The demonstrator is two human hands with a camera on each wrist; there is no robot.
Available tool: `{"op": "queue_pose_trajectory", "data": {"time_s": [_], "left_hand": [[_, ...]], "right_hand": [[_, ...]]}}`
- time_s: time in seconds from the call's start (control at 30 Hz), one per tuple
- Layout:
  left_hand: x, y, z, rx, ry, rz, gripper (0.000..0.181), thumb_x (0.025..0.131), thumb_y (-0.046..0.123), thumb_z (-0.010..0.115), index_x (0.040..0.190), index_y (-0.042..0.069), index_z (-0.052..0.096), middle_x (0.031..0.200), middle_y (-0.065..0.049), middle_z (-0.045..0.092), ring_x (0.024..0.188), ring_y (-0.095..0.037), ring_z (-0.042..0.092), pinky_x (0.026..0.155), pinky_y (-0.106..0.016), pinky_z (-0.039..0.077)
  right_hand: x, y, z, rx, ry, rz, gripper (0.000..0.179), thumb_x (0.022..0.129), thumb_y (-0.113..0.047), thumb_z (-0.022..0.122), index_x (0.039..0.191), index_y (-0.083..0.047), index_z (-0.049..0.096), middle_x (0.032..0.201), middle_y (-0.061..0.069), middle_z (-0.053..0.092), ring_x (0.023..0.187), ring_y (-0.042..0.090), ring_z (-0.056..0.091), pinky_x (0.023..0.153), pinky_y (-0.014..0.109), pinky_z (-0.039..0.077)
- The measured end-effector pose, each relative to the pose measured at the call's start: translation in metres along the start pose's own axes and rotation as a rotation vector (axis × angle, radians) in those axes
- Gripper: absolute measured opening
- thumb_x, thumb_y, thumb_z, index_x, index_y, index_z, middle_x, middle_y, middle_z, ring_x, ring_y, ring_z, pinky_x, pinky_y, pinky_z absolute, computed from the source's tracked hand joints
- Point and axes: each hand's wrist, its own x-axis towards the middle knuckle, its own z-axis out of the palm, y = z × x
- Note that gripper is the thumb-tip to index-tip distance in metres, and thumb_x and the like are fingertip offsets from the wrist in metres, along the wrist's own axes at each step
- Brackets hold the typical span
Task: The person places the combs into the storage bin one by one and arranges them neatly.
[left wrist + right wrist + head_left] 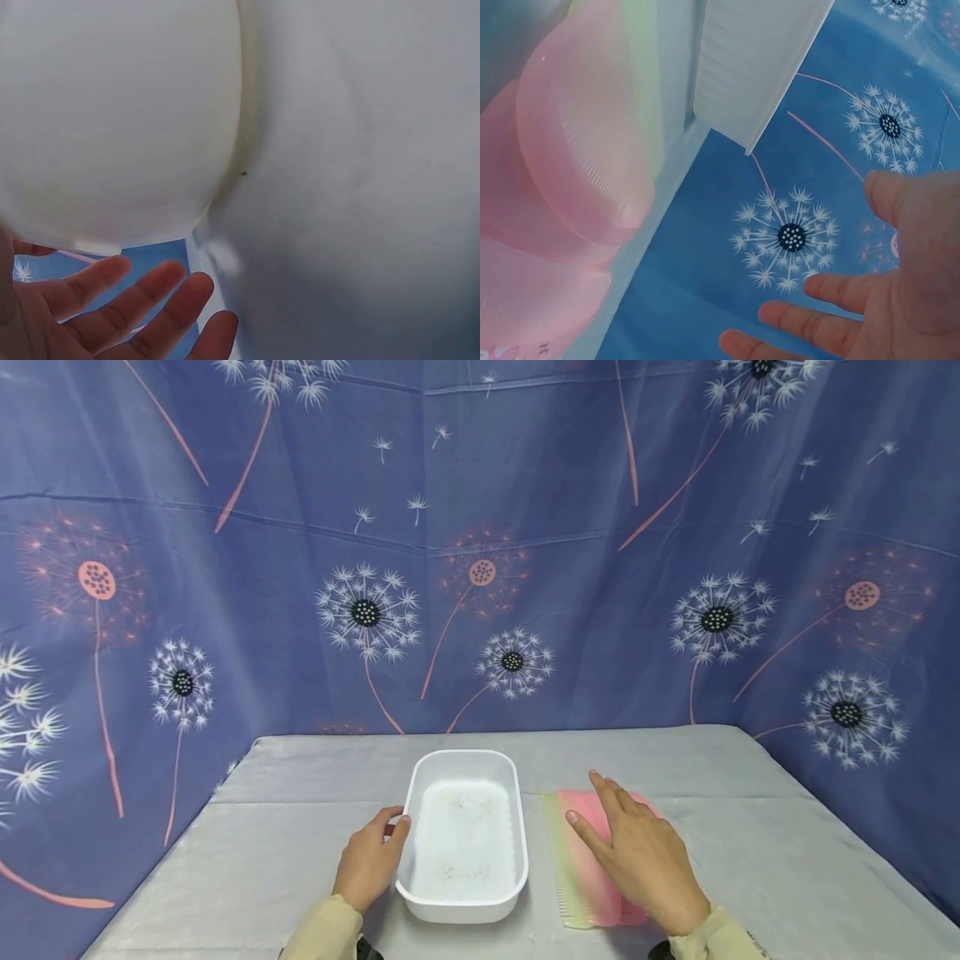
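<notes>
A white rectangular plastic tub [462, 906] sits mid-table, its inside bare except for faint specks. My left hand [372, 858] is at the tub's left side, thumb at the rim; the left wrist view has its fingers [161, 300] loosely spread near the tub's outer wall [112, 135]. To the right of the tub lie several overlapping translucent combs, pink [588, 868] and yellow-green [564, 860], their fine teeth visible. Over them my right hand [648, 852] hovers with straight fingers and nothing in its grasp, partly hiding the pink ones. In the right wrist view a rounded pink comb [592, 142] shows clearly.
A pale grey cloth [247, 852] covers the table. Blue curtains [480, 468] with a dandelion print hang behind it and along both sides. The tub's ribbed side wall [750, 60] stands beyond the combs in the right wrist view.
</notes>
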Motion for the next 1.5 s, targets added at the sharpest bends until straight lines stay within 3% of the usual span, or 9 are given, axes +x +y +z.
{"op": "queue_pose_trajectory", "data": {"time_s": [0.43, 0.57, 0.77, 1.1, 1.5], "left_hand": [[0.0, 0.0, 0.003, 0.018, -0.01, -0.018, 0.038, 0.104, 0.025, 0.052, 0.128, 0.0, 0.066, 0.102, -0.016, 0.073, 0.094, -0.036, 0.069, 0.083, -0.055, 0.053], [0.0, -0.001, 0.004, 0.016, -0.007, -0.014, 0.037, 0.104, 0.025, 0.051, 0.128, 0.0, 0.067, 0.102, -0.017, 0.073, 0.095, -0.038, 0.069, 0.083, -0.056, 0.053], [0.0, 0.0, 0.001, 0.02, -0.007, -0.014, 0.036, 0.105, 0.024, 0.051, 0.128, 0.001, 0.067, 0.103, -0.018, 0.073, 0.095, -0.039, 0.069, 0.083, -0.056, 0.053], [0.001, 0.0, -0.003, -0.006, -0.037, 0.004, 0.037, 0.106, 0.023, 0.049, 0.128, -0.001, 0.066, 0.106, -0.018, 0.073, 0.098, -0.039, 0.069, 0.084, -0.056, 0.053], [0.0, 0.0, -0.004, -0.01, -0.068, -0.004, 0.038, 0.106, 0.023, 0.048, 0.13, -0.002, 0.064, 0.11, -0.021, 0.072, 0.102, -0.041, 0.068, 0.087, -0.058, 0.052]], "right_hand": [[0.007, 0.004, -0.011, 0.123, -0.112, 0.091, 0.074, 0.102, -0.057, 0.051, 0.154, -0.005, 0.042, 0.146, 0.026, 0.051, 0.126, 0.052, 0.053, 0.091, 0.068, 0.046], [0.01, 0.008, -0.015, 0.178, -0.11, 0.095, 0.072, 0.102, -0.053, 0.056, 0.153, -0.003, 0.044, 0.144, 0.028, 0.053, 0.125, 0.05, 0.055, 0.093, 0.067, 0.046], [0.014, 0.014, -0.021, 0.24, -0.097, 0.11, 0.069, 0.1, -0.05, 0.06, 0.149, -0.003, 0.048, 0.134, 0.026, 0.061, 0.111, 0.042, 0.065, 0.084, 0.061, 0.051], [0.017, 0.023, -0.03, 0.316, -0.105, 0.132, 0.065, 0.101, -0.046, 0.061, 0.147, -0.002, 0.05, 0.135, 0.026, 0.06, 0.113, 0.042, 0.065, 0.085, 0.057, 0.054], [0.023, 0.047, -0.048, 0.289, -0.151, 0.18, 0.068, 0.102, -0.049, 0.057, 0.149, 0.0, 0.046, 0.137, 0.029, 0.057, 0.116, 0.045, 0.063, 0.085, 0.06, 0.052]]}}
